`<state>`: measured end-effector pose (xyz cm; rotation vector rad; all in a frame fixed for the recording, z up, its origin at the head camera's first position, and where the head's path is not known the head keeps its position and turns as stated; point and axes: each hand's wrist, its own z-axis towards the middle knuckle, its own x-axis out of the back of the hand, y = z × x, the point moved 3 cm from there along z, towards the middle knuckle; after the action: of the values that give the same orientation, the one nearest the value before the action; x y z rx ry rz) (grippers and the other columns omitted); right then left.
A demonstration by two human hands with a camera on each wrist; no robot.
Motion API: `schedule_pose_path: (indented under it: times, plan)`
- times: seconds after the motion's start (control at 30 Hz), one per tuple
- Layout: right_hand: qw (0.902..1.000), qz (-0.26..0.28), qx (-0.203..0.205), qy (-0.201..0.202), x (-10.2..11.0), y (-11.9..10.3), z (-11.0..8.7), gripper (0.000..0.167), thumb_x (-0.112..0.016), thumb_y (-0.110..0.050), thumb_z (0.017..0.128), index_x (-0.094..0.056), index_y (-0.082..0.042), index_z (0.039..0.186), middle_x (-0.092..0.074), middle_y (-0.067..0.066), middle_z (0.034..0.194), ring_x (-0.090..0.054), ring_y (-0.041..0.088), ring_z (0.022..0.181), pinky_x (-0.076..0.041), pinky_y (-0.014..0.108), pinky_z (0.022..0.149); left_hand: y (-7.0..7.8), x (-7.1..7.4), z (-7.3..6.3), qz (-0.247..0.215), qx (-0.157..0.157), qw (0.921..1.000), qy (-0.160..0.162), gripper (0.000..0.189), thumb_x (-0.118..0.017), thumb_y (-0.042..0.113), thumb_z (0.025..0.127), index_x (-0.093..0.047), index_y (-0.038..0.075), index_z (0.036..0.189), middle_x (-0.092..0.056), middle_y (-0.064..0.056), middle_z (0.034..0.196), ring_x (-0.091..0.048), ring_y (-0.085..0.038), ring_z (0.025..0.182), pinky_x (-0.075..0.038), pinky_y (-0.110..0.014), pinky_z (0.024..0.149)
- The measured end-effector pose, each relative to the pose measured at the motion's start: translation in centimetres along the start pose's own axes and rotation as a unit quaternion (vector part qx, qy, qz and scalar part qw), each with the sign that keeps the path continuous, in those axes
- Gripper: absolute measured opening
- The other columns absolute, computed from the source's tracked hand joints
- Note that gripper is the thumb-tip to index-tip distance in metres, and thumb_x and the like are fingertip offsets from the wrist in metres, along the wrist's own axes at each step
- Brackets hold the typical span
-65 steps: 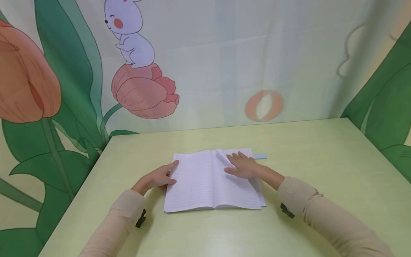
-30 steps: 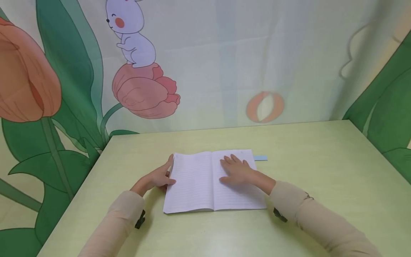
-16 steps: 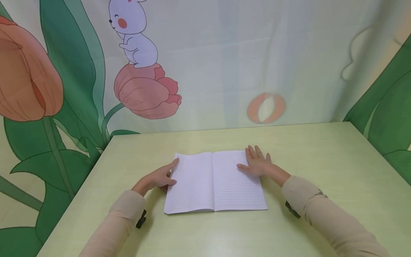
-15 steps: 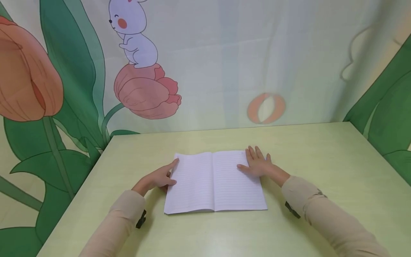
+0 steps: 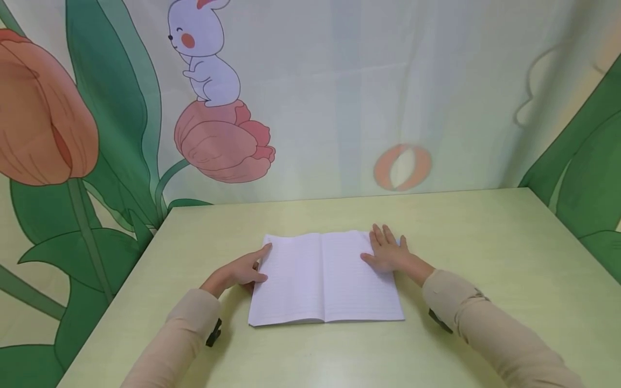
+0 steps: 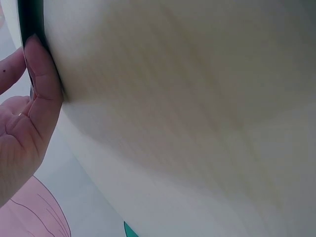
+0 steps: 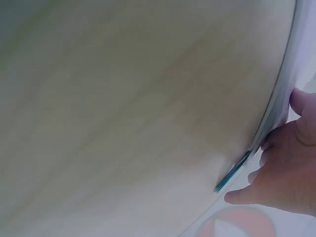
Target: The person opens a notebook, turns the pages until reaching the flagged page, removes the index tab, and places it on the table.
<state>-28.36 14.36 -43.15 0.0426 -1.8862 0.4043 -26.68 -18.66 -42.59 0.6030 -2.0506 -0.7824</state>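
Observation:
An open lined notebook [image 5: 291, 291] lies on the table, with blank ruled pages facing up. At its left edge, my left hand [image 5: 242, 270] holds the pages, thumb and index finger on top and other fingers tucked under. The left wrist view shows those fingers [image 6: 44, 74] bent beneath the dark cover edge. My right hand [image 5: 388, 255] rests with spread, mostly straight fingers on the upper right page and its outer edge. A blue strip [image 7: 233, 172] sticks out past the notebook's edge beside this hand, mostly hidden by it in the head view.
The pale wood-grain table [image 5: 320, 355] extends around the notebook on all sides. Behind it hangs a curtain [image 5: 310, 108] printed with a rabbit, tulips and leaves. Dark wrist devices show under both beige sleeves [image 5: 194, 318].
My right hand has slid from the middle of the right page to its outer edge. The page, curled up earlier beneath it, now lies flatter. My left hand stays at the left edge.

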Motion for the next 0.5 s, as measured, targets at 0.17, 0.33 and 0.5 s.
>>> schedule_pose_path:
  times: [0.17, 0.33, 0.5]
  plan:
    - [0.9993, -0.021, 0.031, 0.009, 0.0, -0.8, -0.2, 0.059, -0.034, -0.033, 0.098, -0.016, -0.001, 0.144, 0.003, 0.018, 0.150, 0.009, 0.036, 0.135, -0.001, 0.065, 0.099, 0.0, -0.1, -0.1, 0.007, 0.004, 1.0000, 0.000, 0.079, -0.056, -0.001, 0.088, -0.008, 0.017, 0.148, -0.050, -0.016, 0.085, -0.054, -0.021, 0.061, -0.048, -0.033, 0.054]
    - [0.9988, -0.031, 0.034, 0.017, 0.1, -1.2, -0.5, 0.054, -0.034, -0.030, 0.098, -0.020, -0.004, 0.144, -0.004, 0.015, 0.150, 0.004, 0.036, 0.136, -0.005, 0.066, 0.099, 0.1, -0.1, -0.2, 0.007, 0.003, 1.0000, -0.001, 0.078, -0.056, -0.001, 0.088, -0.009, 0.017, 0.148, -0.049, -0.016, 0.085, -0.053, -0.021, 0.060, -0.047, -0.033, 0.054]
    - [0.9981, -0.032, 0.041, 0.034, 0.0, -1.5, -0.3, 0.051, -0.036, -0.026, 0.098, -0.026, -0.004, 0.143, -0.012, 0.012, 0.150, -0.001, 0.034, 0.136, -0.008, 0.066, 0.099, 0.2, 0.0, -0.2, 0.015, -0.001, 0.9999, -0.002, 0.078, -0.056, -0.001, 0.088, -0.009, 0.016, 0.148, -0.049, -0.017, 0.087, -0.054, -0.021, 0.059, -0.048, -0.032, 0.054]
